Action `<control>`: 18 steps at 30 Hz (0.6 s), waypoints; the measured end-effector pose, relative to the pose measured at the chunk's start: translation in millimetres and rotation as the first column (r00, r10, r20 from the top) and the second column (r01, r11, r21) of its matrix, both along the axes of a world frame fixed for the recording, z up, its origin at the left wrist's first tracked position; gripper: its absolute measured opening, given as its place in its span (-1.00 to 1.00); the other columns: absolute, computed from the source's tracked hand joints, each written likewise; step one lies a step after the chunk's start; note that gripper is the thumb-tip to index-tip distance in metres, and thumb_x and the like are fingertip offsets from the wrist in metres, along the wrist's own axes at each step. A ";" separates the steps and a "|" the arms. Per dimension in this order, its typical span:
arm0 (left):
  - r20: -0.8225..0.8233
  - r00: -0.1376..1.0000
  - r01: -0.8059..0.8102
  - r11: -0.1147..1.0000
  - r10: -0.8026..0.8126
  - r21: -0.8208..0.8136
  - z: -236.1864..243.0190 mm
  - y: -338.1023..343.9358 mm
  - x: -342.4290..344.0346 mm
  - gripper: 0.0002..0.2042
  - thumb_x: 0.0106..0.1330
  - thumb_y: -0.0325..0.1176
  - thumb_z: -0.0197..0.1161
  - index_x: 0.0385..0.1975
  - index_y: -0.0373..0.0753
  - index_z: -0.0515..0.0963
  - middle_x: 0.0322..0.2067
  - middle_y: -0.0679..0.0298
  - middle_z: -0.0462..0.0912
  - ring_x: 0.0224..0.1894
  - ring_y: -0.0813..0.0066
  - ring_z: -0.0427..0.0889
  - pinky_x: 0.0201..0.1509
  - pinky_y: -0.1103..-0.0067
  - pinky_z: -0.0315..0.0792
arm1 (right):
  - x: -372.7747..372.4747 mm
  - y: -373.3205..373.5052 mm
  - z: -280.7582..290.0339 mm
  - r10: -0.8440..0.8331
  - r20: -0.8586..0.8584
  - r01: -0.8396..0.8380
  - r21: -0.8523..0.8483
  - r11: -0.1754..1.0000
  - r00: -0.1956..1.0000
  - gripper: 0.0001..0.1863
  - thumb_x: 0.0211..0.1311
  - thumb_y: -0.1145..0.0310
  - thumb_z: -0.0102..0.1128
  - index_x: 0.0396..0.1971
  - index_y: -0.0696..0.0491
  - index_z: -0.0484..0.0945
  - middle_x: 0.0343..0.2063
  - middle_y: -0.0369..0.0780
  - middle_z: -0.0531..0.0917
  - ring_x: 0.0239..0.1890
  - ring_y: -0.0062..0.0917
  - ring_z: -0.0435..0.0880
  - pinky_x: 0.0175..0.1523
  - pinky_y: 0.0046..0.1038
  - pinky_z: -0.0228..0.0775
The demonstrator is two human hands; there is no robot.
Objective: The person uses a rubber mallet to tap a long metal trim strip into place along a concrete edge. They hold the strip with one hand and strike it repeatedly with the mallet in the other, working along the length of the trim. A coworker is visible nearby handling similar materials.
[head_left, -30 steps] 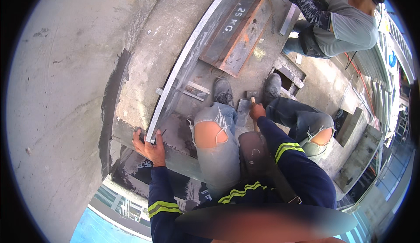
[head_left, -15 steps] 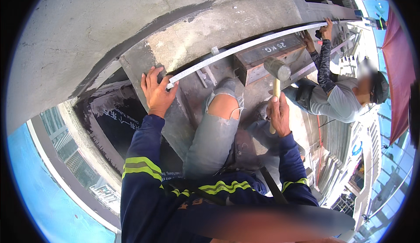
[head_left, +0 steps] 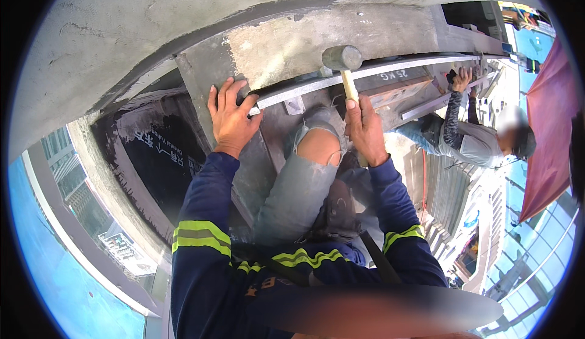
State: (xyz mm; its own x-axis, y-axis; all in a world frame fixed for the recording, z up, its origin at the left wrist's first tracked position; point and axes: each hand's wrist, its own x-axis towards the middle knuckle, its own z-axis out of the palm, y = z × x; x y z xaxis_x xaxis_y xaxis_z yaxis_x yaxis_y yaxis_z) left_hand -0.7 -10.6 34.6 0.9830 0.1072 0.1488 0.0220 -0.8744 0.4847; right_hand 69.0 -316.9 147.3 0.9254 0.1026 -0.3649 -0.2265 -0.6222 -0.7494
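Note:
A long, light grey metal bar (head_left: 300,90) runs along the front of a concrete ledge (head_left: 317,31), from my left hand toward the far right. My left hand (head_left: 234,119) rests at the bar's near end, fingers spread over the ledge corner and thumb beside the bar's tip. In my right hand (head_left: 367,130) is the pale wooden handle of a mallet (head_left: 342,58) with a dark grey, cylindrical head. That head stands up over the bar; whether it touches the bar I cannot tell.
Below the bar sits a box-like block (head_left: 396,89) with wooden sides. A co-worker (head_left: 472,135) crouches at the right, one gloved hand near the bar's far part. Dark boarding (head_left: 164,156) lies in a recess at left. Corrugated sheets (head_left: 451,174) and a red cloth (head_left: 551,132) are at right.
My right hand has lifted the mallet up and left, over the bar. The co-worker's hand has come down off the bar. The view has shifted a little.

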 end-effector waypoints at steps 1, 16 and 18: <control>-0.009 1.000 0.001 1.000 -0.001 -0.002 0.1 0.1 0.0 -0.68 0.11 -0.17 0.67 -0.11 0.06 0.85 0.35 0.38 0.56 0.59 0.21 0.35 0.76 -0.05 0.00 | 0.0 -0.5 2.7 0.031 0.054 -0.029 -0.032 0.999 0.998 -0.61 0.82 0.03 0.07 0.08 0.11 0.54 -0.54 -0.33 0.55 -0.56 -0.66 0.55 -0.46 -0.47 0.41; -0.014 1.000 0.002 1.000 -0.002 -0.003 2.4 0.4 0.8 -0.66 0.11 -0.19 0.68 -0.08 0.07 0.84 0.33 0.37 0.55 0.59 0.20 0.36 0.74 -0.04 0.02 | 19.4 -13.5 22.9 0.191 0.120 -0.146 -0.308 0.940 0.974 -0.63 0.76 0.06 0.14 0.02 0.12 0.53 -0.47 0.10 0.70 -0.38 0.20 0.74 -0.33 0.04 0.48; -0.018 1.000 0.001 1.000 -0.001 -0.006 2.2 -0.3 1.2 -0.65 0.09 -0.19 0.69 -0.09 0.07 0.84 0.35 0.38 0.55 0.59 0.21 0.35 0.75 -0.04 0.01 | 15.1 -16.1 29.0 0.162 0.138 -0.119 -0.280 0.953 0.977 -0.61 0.78 0.04 0.11 0.07 0.12 0.55 -0.47 0.06 0.70 -0.39 0.14 0.75 -0.31 -0.02 0.49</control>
